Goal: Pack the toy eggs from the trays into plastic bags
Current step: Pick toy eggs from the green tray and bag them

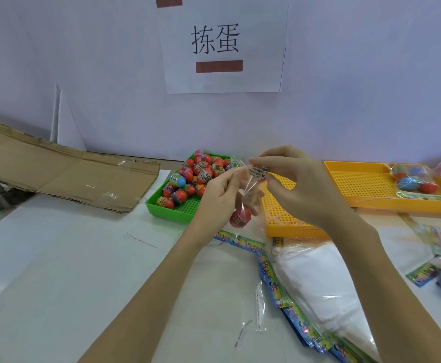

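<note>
Left hand point(220, 186) pinches the clear plastic bag's point(248, 195) mouth open; right hand point(290, 176) grips a labelled toy egg point(258, 171) directly above it.

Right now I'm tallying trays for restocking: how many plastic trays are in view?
3: a green tray left of centre holding loose toy eggs, an orange tray partly hidden behind the hands, and another orange tray at right holding a filled bag.

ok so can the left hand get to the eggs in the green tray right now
Probably yes for reach: the green tray sits just beside the left hand, nothing between. But its fingers are pinching the clear bag, so it would have to let go first.
</note>
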The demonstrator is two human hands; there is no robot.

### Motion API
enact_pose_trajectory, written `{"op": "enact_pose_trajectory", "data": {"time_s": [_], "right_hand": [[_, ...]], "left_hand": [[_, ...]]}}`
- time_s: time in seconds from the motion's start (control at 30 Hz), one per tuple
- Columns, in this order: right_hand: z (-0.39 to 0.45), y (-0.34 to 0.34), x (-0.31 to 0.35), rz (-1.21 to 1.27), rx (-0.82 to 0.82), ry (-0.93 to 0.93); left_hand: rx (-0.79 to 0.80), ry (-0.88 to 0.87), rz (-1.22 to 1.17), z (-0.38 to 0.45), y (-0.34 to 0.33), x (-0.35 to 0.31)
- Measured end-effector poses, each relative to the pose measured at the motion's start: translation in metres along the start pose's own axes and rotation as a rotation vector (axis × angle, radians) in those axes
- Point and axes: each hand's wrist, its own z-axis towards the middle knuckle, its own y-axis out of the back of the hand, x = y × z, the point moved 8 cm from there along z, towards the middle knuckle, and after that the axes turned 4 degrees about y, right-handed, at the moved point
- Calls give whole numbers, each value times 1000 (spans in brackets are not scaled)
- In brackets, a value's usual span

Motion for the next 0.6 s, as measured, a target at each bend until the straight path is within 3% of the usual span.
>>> {"op": "enact_pose_trajectory", "data": {"time_s": [0.17,0.33,0.4,0.47,0.6], "right_hand": [[1,5,-5,24,-107,-64],[-4,35,-10,116,-440,-125],[-2,33,-12,303,-422,-152],[1,21,-14,395,-305,-193],[2,10,-8,138,-190,-135]], "left_hand": [[-41,-22,64,2,3,-2],[-38,-3,105,2,3,3],[-36,-3,120,2,3,2],[-13,-9,128,3,0,2],[4,-11,131,3,0,2]]}}
